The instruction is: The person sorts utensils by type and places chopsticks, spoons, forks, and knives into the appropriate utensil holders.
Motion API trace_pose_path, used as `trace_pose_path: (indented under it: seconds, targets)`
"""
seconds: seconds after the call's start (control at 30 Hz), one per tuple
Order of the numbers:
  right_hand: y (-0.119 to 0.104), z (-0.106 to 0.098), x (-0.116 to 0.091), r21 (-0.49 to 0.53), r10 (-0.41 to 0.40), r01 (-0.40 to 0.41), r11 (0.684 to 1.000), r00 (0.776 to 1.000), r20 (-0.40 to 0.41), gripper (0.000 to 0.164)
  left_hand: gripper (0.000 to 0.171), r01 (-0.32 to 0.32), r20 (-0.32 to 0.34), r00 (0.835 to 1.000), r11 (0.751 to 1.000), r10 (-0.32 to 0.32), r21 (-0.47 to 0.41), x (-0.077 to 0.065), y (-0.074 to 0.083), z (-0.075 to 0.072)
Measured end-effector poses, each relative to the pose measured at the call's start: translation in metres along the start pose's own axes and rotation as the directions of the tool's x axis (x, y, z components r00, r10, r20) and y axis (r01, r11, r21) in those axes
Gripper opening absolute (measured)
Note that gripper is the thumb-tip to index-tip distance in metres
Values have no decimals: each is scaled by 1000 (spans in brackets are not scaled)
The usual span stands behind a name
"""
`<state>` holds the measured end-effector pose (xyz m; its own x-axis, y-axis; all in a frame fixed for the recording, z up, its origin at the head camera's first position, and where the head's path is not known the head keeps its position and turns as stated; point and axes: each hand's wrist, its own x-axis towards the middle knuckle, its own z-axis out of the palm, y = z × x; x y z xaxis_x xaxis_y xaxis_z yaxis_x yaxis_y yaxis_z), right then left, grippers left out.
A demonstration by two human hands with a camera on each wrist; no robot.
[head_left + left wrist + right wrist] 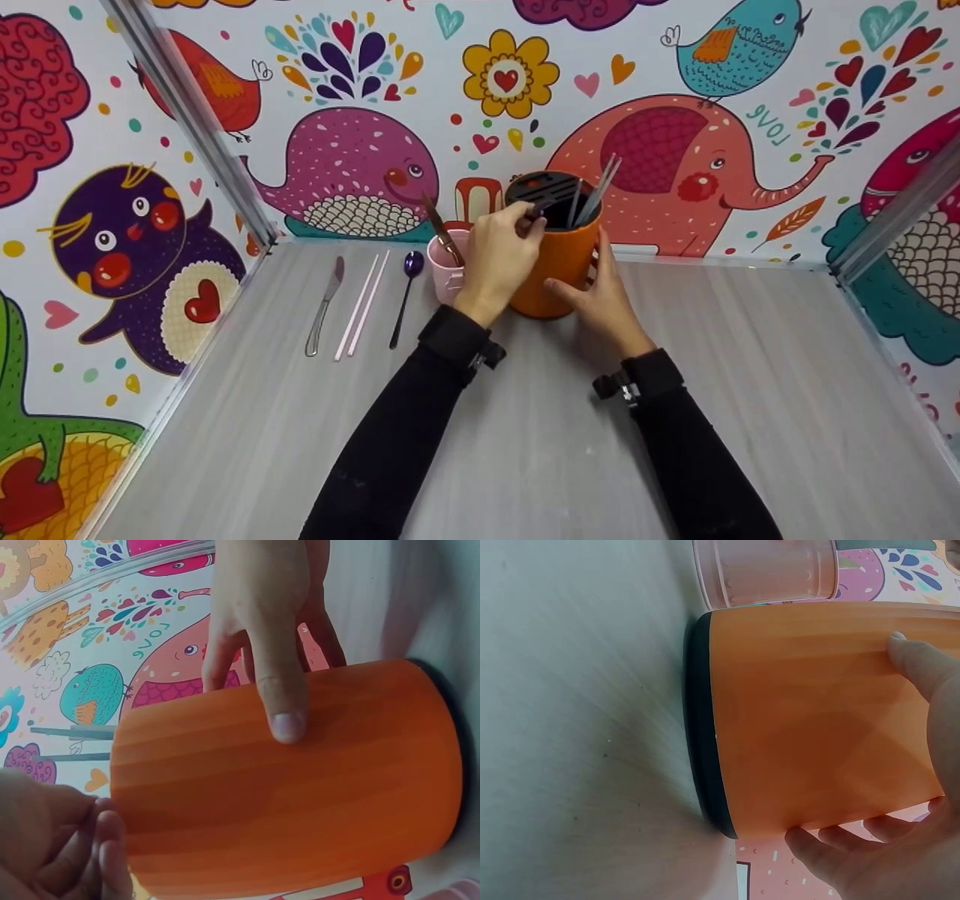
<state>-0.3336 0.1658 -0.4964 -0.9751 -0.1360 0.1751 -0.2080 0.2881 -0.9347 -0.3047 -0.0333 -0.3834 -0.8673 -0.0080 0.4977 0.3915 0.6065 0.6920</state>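
An orange utensil holder with a black slotted top stands upright against the back wall. My right hand grips its right side, thumb on the front and fingers round the far side, as the right wrist view also shows. At the rim, my left hand pinches a dark, slim item; most of it is hidden, so its kind is unclear. Thin greyish sticks poke out of the holder's right part. Beside the left hand, a pink cup holds a brown utensil with a metallic lower part.
Left of the cup, a dark spoon, two pale pink sticks and a table knife lie side by side on the light wood-look table. Walls printed with cartoon animals enclose the back and sides.
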Motion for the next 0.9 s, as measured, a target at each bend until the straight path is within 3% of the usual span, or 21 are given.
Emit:
trace_pose_path:
  seconds: [0.47,0.73,0.9]
  targets:
    - [2,-1,0,-30,-13,13,999,1000,-5,128,24,-33,1,999,996,33,79,-1,0,-1]
    - [2,-1,-1,-30,1,-1,1000,1000,-3,128,33,-54,-3,999,998,55,32,-6,-3,-4]
    - [1,-1,-1,-26,-5,5,1000,1000,-6,128,22,-80,-37,996,997,80,-8,-14,-1,-14]
